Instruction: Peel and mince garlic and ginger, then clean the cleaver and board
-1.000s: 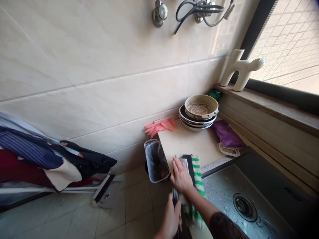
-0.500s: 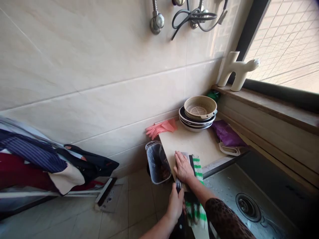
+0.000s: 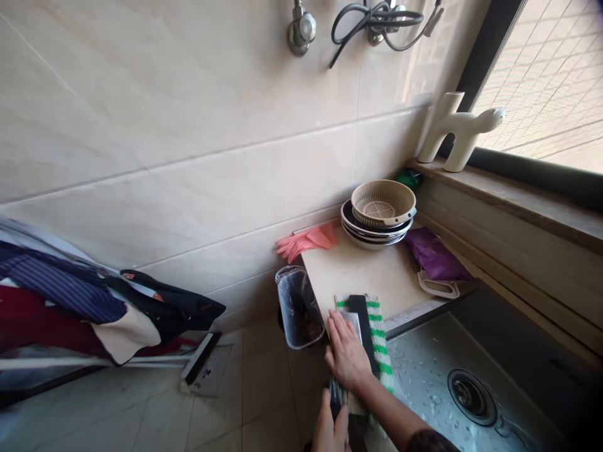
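Head view: knife blade (image 3: pixel 363 329) against right grip (image 3: pixel 345 351)

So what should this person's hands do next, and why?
Probably the right hand should slide the cloth slowly along the knife blade toward its tip: the left hand grips the dark handle, steadying the knife, and the cloth lies against the blade.

The pale board (image 3: pixel 358 270) holds stacked plates (image 3: pixel 372 229), pink gloves (image 3: pixel 306 242), purple cloth (image 3: pixel 436 254) and a striped towel (image 3: pixel 379 339).
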Available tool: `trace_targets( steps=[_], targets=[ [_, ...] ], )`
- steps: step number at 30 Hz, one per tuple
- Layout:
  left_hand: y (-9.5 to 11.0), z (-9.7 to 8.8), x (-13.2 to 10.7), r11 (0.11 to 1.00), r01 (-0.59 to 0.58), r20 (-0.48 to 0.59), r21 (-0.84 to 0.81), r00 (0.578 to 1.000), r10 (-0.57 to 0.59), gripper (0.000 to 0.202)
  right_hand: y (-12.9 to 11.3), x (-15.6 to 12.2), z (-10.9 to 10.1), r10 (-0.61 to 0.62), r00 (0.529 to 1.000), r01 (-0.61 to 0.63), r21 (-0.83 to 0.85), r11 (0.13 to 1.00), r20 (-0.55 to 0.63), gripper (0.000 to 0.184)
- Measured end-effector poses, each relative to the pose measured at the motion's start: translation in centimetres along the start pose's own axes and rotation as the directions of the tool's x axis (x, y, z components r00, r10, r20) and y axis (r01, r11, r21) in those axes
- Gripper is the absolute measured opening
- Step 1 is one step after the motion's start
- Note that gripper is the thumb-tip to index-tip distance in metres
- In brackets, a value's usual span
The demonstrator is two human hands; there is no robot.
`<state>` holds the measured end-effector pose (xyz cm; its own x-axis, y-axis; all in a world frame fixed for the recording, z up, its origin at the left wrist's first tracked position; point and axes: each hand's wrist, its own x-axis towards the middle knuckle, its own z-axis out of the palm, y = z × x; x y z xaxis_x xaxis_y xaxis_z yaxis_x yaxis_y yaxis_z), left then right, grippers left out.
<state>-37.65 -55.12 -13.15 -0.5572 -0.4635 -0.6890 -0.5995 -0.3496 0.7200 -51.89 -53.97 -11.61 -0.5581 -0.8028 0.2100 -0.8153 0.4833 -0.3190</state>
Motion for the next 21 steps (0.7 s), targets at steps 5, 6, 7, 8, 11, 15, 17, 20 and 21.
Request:
trace_targets(
  steps=[5,6,7,8,11,15,17,20,21],
  targets=[
    [1.5,0.5,1.0,0.997,-0.072,0.023,0.011,0.997,0.071,0.077,0.7,1.8,-0.6,0.058,0.996,-0.060,0.015,0.998,0.072,0.059],
    [1.7,0.6,1.2,0.996,-0.087,0.034,0.010,0.996,0.086,0.075,0.8,2.0,-0.7,0.072,0.994,-0.073,0.012,0.997,0.082,0.059],
    [1.4,0.5,1.2,0.996,-0.083,0.034,0.019,0.996,0.083,0.075,0.7,1.9,-0.6,0.075,0.994,-0.076,0.010,0.997,0.081,0.060],
    [0.7,0.4,1.2,0.997,-0.067,0.018,0.031,0.998,0.066,0.077,0.5,1.4,-0.4,0.063,0.995,-0.064,0.009,0.998,0.071,0.061],
    [-2.0,-0.1,0.7,0.997,0.002,-0.074,0.072,0.997,0.003,0.087,-0.4,-0.7,0.6,-0.006,0.999,0.006,0.016,1.000,0.031,0.063],
    [-0.4,0.2,0.9,0.999,-0.031,-0.002,0.012,1.000,0.031,0.079,0.1,0.6,0.1,0.015,0.998,-0.017,0.023,1.000,0.069,0.061],
    [1.2,0.4,1.1,0.996,-0.087,0.051,-0.010,0.995,0.088,0.073,0.4,1.8,-0.4,0.052,0.995,-0.055,0.024,0.998,0.084,0.060],
    [0.3,0.2,0.4,0.999,-0.054,0.045,0.003,0.998,0.053,0.078,-0.1,0.8,-0.2,0.037,0.998,-0.038,0.024,0.999,0.053,0.061],
    [-0.5,0.0,0.2,1.000,-0.016,0.026,0.018,1.000,0.015,0.082,-0.4,0.1,0.1,0.016,0.999,-0.016,0.022,1.000,0.034,0.062]
  ],
)
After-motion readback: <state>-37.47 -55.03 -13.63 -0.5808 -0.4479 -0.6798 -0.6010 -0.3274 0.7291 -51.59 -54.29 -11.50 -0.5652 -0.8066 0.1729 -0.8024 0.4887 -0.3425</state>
